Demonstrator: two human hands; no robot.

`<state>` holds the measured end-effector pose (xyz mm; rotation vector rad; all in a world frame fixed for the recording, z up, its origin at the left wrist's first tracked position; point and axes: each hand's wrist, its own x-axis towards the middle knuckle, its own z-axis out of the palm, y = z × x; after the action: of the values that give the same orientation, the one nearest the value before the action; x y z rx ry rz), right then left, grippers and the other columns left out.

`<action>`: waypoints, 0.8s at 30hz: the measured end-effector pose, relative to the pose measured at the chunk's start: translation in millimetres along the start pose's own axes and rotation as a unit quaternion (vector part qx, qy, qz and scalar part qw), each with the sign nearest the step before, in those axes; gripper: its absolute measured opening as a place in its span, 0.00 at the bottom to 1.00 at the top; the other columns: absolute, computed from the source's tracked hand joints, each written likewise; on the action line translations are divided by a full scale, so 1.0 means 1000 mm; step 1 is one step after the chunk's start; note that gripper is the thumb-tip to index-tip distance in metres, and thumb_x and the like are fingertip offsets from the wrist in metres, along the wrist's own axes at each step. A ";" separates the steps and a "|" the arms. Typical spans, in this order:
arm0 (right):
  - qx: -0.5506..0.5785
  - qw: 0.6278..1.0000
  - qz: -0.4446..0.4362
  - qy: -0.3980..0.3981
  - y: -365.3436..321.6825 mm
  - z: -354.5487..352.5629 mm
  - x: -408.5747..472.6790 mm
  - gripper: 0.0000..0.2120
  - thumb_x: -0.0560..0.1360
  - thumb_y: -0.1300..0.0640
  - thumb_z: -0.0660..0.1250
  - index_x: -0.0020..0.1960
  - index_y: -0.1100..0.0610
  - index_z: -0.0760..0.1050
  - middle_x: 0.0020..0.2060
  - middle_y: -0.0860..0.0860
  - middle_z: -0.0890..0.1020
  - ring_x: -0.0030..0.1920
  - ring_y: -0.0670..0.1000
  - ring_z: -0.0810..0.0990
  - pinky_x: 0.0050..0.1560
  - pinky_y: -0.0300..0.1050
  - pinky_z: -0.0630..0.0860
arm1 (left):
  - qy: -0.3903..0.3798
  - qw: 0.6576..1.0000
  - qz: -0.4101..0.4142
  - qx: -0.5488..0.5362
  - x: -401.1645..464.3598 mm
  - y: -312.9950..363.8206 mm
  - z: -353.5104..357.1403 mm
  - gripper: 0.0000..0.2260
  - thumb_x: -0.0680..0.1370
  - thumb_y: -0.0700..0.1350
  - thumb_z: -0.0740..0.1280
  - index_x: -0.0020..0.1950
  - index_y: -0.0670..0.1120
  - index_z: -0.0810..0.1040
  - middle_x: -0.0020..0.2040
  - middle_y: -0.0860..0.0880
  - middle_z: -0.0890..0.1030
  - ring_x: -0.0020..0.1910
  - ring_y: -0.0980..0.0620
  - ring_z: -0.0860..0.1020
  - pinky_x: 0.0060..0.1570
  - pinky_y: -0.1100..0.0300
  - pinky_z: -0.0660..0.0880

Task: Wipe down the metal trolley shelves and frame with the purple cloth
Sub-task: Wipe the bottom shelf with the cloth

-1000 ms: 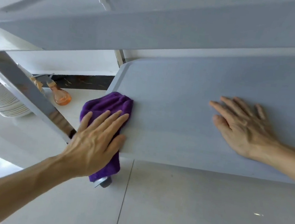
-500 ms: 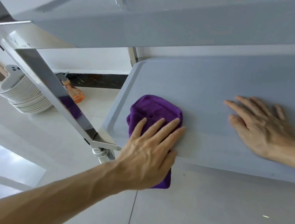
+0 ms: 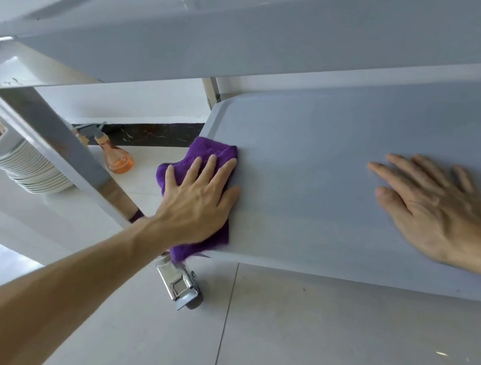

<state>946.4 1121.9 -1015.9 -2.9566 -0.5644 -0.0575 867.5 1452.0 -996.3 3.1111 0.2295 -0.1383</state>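
The purple cloth (image 3: pixel 206 152) lies at the left end of the trolley's lower metal shelf (image 3: pixel 321 169), hanging a little over the near edge. My left hand (image 3: pixel 199 201) presses flat on the cloth with fingers spread and straight. My right hand (image 3: pixel 433 209) rests flat on the bare shelf further right, fingers straight, holding nothing. An upper shelf (image 3: pixel 253 38) runs above. A shiny frame post (image 3: pixel 53 140) slants down at the left to a caster with a metal bracket (image 3: pixel 181 288).
An orange spray bottle (image 3: pixel 116 155) stands on the pale tiled floor behind the post. A stack of white plates (image 3: pixel 28 168) sits to its left. A dark skirting strip (image 3: pixel 153 133) runs along the wall beyond.
My left hand slid the cloth right along the shelf, then back left to the shelf's end. My right hand stayed flat on the shelf. The view shifted, bringing the caster into sight.
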 end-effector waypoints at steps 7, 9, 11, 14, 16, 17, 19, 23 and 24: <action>0.004 1.000 -0.010 0.014 -0.002 -0.004 -0.001 0.33 0.76 0.38 0.40 0.77 0.44 0.63 0.77 0.48 0.65 0.77 0.55 0.62 0.71 0.65 0.58 | 0.028 0.996 -0.071 -0.040 0.112 0.027 -0.011 0.27 0.82 0.57 0.47 0.81 0.54 0.51 0.81 0.53 0.56 0.80 0.47 0.52 0.74 0.34 0.42; 0.002 1.000 -0.010 0.016 -0.003 -0.004 -0.002 0.33 0.76 0.38 0.40 0.77 0.44 0.63 0.77 0.48 0.65 0.77 0.55 0.62 0.71 0.64 0.58 | 0.032 0.996 -0.067 -0.049 0.117 0.045 -0.009 0.26 0.83 0.56 0.48 0.81 0.53 0.51 0.82 0.52 0.55 0.80 0.46 0.52 0.74 0.34 0.42; 0.006 1.000 -0.010 0.018 -0.004 -0.004 -0.003 0.33 0.76 0.38 0.40 0.77 0.45 0.64 0.77 0.48 0.65 0.77 0.55 0.62 0.71 0.65 0.58 | 0.029 0.998 -0.024 -0.053 0.110 0.063 -0.008 0.26 0.83 0.56 0.48 0.81 0.52 0.52 0.82 0.51 0.54 0.80 0.47 0.51 0.75 0.36 0.42; 0.008 1.000 -0.011 0.019 -0.003 -0.004 -0.003 0.32 0.76 0.38 0.40 0.76 0.44 0.63 0.77 0.47 0.65 0.77 0.54 0.62 0.71 0.65 0.58 | 0.029 0.997 0.057 -0.051 0.078 0.078 -0.003 0.26 0.83 0.57 0.49 0.81 0.54 0.51 0.82 0.52 0.52 0.81 0.49 0.50 0.76 0.37 0.41; 0.013 1.000 -0.010 0.018 -0.002 -0.004 -0.003 0.32 0.76 0.38 0.40 0.77 0.44 0.63 0.77 0.47 0.64 0.77 0.54 0.61 0.72 0.64 0.58 | 0.046 0.989 0.131 -0.045 0.045 0.075 0.003 0.27 0.83 0.59 0.48 0.82 0.56 0.49 0.82 0.54 0.52 0.81 0.51 0.50 0.77 0.39 0.42; 0.014 1.000 -0.010 0.017 -0.002 -0.005 -0.002 0.32 0.76 0.38 0.40 0.77 0.44 0.63 0.77 0.47 0.64 0.77 0.54 0.61 0.72 0.64 0.58 | 0.054 0.984 0.159 -0.051 0.030 0.068 0.004 0.28 0.82 0.60 0.47 0.82 0.56 0.49 0.82 0.55 0.53 0.81 0.53 0.50 0.77 0.41 0.43; 0.014 1.000 -0.012 0.017 -0.002 -0.005 -0.003 0.32 0.76 0.38 0.41 0.76 0.44 0.63 0.77 0.47 0.65 0.77 0.54 0.62 0.72 0.64 0.58 | 0.059 0.984 0.155 -0.072 0.014 0.045 0.003 0.31 0.80 0.60 0.49 0.82 0.53 0.48 0.82 0.55 0.54 0.81 0.54 0.50 0.79 0.45 0.44; 0.013 1.000 -0.013 0.021 -0.003 -0.005 -0.003 0.33 0.76 0.38 0.40 0.76 0.45 0.65 0.77 0.48 0.66 0.77 0.55 0.63 0.71 0.64 0.59 | 0.063 0.998 0.002 -0.023 0.043 -0.006 -0.007 0.29 0.82 0.55 0.52 0.81 0.44 0.54 0.82 0.47 0.54 0.81 0.50 0.50 0.79 0.49 0.42; 0.010 1.000 -0.010 0.017 -0.003 -0.006 -0.003 0.33 0.76 0.38 0.39 0.76 0.44 0.64 0.77 0.48 0.65 0.77 0.55 0.62 0.71 0.63 0.59 | 0.061 0.997 -0.033 -0.023 0.058 -0.011 -0.010 0.27 0.83 0.53 0.53 0.80 0.43 0.57 0.81 0.46 0.56 0.80 0.47 0.52 0.78 0.46 0.44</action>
<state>942.1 1123.1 -1009.9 -2.9237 -0.5876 -0.1044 923.8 1471.6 -991.9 3.0702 0.3335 0.0549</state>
